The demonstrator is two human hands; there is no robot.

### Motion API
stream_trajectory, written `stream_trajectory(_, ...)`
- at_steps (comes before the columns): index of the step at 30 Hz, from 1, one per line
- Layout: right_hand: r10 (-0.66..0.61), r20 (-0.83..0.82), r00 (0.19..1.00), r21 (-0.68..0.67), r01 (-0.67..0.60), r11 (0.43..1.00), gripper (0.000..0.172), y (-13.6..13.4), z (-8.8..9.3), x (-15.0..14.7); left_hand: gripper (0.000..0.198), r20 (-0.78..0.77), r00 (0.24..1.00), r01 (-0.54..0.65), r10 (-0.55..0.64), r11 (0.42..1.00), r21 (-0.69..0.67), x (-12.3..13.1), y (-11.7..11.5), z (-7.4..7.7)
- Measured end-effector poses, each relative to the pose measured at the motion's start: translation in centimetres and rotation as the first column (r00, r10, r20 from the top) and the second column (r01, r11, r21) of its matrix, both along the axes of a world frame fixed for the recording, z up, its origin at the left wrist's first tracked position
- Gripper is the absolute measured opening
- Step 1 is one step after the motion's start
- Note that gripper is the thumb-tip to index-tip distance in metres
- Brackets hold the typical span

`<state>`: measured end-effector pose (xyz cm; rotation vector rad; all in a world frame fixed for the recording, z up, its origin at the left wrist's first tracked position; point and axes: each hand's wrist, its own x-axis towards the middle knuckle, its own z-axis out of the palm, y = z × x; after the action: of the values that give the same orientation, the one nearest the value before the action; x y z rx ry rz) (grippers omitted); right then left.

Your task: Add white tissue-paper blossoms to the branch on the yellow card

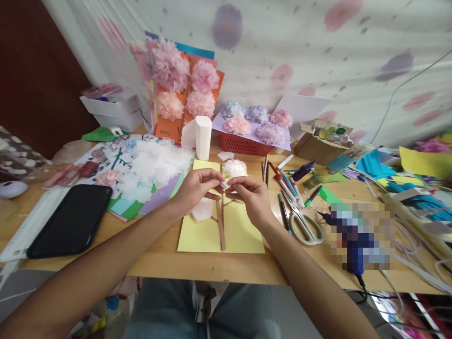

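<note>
My left hand (200, 188) and my right hand (252, 197) meet over a yellow paper sheet (199, 240). Their fingertips pinch a small piece of white tissue paper (225, 185), mostly covered by the fingers. Glued or laid on the sheet is a brown paper tree trunk (221, 230) with thin branches. Just beyond my fingers sits a fluffy white tissue flower (235, 168) at the sheet's upper part. A flat white tissue piece (203, 210) lies below my left hand, on the sheet.
Scissors (307, 226), pens (284, 214) and a partly pixelated blue glue gun (355, 249) lie at the right. To the left are a black phone or tablet (70, 221) and piled white tissue (151, 162). A white roll (203, 138) and red basket (243, 144) stand behind.
</note>
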<state>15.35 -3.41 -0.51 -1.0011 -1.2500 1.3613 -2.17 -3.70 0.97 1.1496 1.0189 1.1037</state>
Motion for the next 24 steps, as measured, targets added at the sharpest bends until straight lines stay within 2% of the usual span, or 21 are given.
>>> stream_trajectory(4, 0.000, 0.044, 0.999, 0.052, -0.002, 0.999, 0.012, -0.1, 0.0, -0.1, 0.015, 0.009, 1.000, -0.008, 0.008, 1.000, 0.001, 0.0, -0.1, 0.1)
stream_trajectory(8, 0.022, 0.115, 0.993, 0.130, -0.037, 0.991, 0.013, -0.2, 0.0, 0.2, 0.022, 0.002, 1.000, 0.005, -0.005, 1.000, 0.021, 0.0, -0.2, 0.1)
stream_trajectory(11, 0.000, 0.107, 0.994, 0.159, -0.017, 0.987, 0.012, -0.2, 0.1, 0.4, 0.025, -0.029, 1.000, 0.011, -0.009, 0.999, 0.048, 0.1, -0.1, -0.2)
stream_trajectory(15, -0.066, 0.068, 0.996, 0.046, 0.063, 0.997, 0.023, 0.0, 0.3, 0.5, 0.023, -0.069, 0.997, 0.021, -0.015, 0.996, 0.083, 0.1, 0.0, -0.7)
stream_trajectory(19, 0.058, 0.101, 0.993, -0.116, -0.046, 0.992, 0.032, 0.3, 0.2, 0.3, 0.021, -0.132, 0.991, 0.021, -0.003, 0.990, 0.137, 0.0, -0.1, -1.0)
stream_trajectory(21, 0.085, 0.078, 0.993, -0.130, -0.074, 0.989, 0.030, 0.4, 0.0, 0.3, 0.023, -0.150, 0.989, 0.008, 0.016, 0.988, 0.154, 0.0, -0.1, -1.1)
stream_trajectory(24, 0.066, 0.092, 0.994, -0.083, -0.058, 0.995, 0.028, 0.5, -0.3, 0.3, 0.028, -0.149, 0.989, 0.012, 0.008, 0.991, 0.134, 0.1, -0.2, -1.1)
